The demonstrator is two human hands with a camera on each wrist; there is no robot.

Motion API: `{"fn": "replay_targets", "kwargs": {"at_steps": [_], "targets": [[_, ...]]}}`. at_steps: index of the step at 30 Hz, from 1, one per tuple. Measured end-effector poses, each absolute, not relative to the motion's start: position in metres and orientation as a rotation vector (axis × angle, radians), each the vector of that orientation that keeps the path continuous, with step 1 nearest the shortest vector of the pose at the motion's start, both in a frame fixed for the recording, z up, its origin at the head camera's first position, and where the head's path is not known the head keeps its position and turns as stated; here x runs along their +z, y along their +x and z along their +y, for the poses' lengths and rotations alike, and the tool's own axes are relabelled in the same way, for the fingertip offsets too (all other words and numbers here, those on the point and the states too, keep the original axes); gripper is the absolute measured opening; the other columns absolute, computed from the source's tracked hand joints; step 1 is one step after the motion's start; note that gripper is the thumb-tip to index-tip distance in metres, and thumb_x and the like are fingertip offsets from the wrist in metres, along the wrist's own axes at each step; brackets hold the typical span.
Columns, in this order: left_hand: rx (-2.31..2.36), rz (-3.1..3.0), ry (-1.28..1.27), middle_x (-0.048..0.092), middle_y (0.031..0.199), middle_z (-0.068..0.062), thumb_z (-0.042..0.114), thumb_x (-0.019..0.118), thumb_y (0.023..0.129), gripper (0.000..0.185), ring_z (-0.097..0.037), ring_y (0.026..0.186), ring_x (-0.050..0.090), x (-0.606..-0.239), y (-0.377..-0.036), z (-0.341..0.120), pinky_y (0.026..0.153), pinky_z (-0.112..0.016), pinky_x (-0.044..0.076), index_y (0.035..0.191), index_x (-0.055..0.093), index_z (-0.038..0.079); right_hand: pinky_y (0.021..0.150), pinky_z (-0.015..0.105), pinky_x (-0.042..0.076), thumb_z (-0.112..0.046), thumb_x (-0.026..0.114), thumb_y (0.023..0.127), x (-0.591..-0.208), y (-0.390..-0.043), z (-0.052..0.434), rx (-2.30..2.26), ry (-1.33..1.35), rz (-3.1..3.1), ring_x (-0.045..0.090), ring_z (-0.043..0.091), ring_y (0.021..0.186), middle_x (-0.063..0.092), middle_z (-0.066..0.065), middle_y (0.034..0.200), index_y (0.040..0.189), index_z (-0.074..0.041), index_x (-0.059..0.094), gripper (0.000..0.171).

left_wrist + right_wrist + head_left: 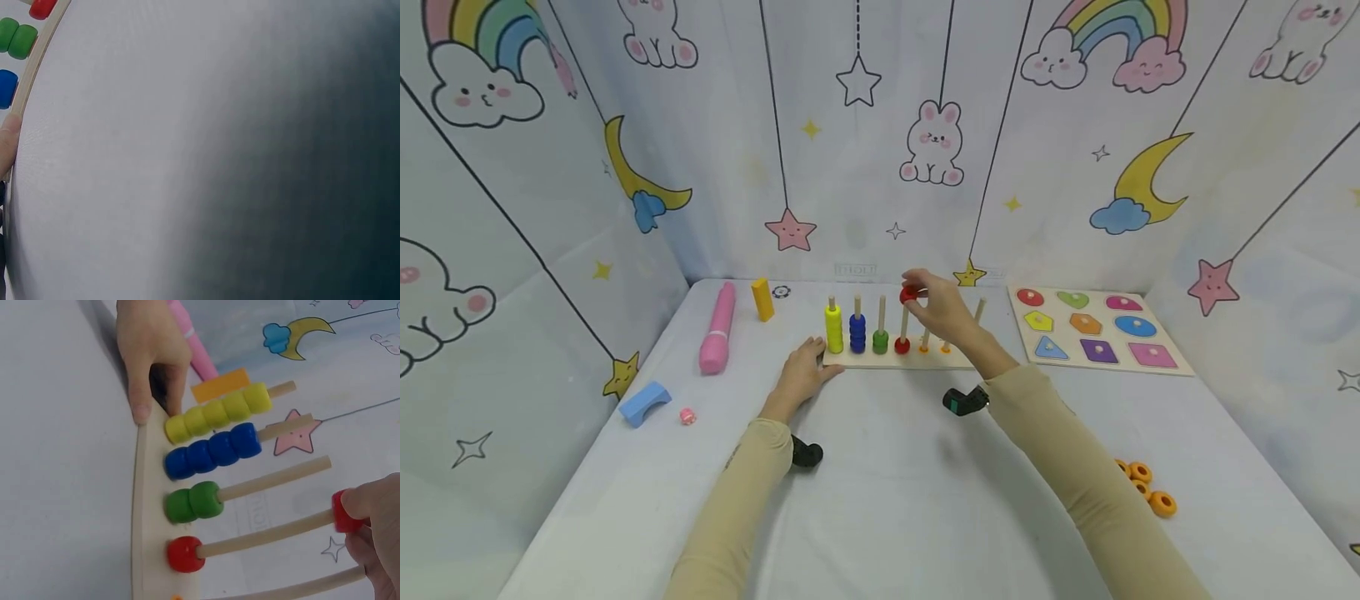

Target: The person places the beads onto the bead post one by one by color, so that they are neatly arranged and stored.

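Note:
A wooden bead stacker (891,360) with upright pegs stands at the back of the table. Several yellow beads (215,412) fill most of the end peg, and several blue beads (212,452) sit on its neighbour. Two green beads (194,502) and one red bead (185,554) lie at the bottom of the following pegs. My right hand (946,310) pinches another red bead (345,511) at the top of the red bead's peg. With thumb and fingers, my left hand (800,377) grips the left end of the base. Its thumb (7,140) lies along the front edge.
Loose orange rings (1162,503) lie near my right forearm. A shape puzzle board (1105,329) is at the back right. On the left are a pink cylindrical object (718,329), a yellow block (763,300), a blue arch block (644,404) and a small pink piece (687,416).

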State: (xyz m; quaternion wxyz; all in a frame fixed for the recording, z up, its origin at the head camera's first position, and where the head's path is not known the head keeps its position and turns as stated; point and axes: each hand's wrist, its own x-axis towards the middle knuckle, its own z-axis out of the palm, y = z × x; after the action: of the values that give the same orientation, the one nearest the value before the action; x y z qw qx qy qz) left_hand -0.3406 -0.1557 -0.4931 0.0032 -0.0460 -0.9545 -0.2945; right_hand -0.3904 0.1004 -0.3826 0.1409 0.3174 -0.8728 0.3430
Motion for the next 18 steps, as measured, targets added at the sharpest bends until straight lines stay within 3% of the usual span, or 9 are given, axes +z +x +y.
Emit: {"fn": "replay_targets", "kwargs": {"at_steps": [10,16,18], "targets": [[-0.921,-2.997,-0.138,0.034,0.148,-0.018,0.039,0.064,0.089,0.07,-0.035,0.138,0.025,-0.495,-0.34,-0.156,0.113,-0.048,0.022,0.141,0.039,-0.001,0.089,0.031,0.053,0.005,0.064,0.085,-0.39,-0.379,0.117,1.076,0.892,-2.348,0.061,0.027,0.103,0.064,0.015,0.109,0.118,0.004,0.056,0.035],[-0.912,-2.994,-0.157,0.034,0.147,-0.018,0.04,0.063,0.089,0.071,-0.035,0.138,0.025,-0.493,-0.342,-0.158,0.113,-0.048,0.022,0.141,0.039,-0.001,0.082,0.031,0.056,0.008,0.066,0.082,-0.407,-0.356,0.159,1.143,0.891,-2.302,0.064,0.024,0.096,0.067,0.011,0.102,0.114,0.003,0.058,0.033],[-0.911,-2.986,-0.163,0.035,0.147,-0.019,0.04,0.064,0.089,0.071,-0.036,0.137,0.026,-0.494,-0.342,-0.158,0.113,-0.049,0.022,0.141,0.039,-0.001,0.082,0.037,0.056,0.009,0.066,0.082,-0.407,-0.339,0.173,1.157,0.868,-2.33,0.064,0.027,0.095,0.067,0.015,0.102,0.114,0.006,0.057,0.033]]}}
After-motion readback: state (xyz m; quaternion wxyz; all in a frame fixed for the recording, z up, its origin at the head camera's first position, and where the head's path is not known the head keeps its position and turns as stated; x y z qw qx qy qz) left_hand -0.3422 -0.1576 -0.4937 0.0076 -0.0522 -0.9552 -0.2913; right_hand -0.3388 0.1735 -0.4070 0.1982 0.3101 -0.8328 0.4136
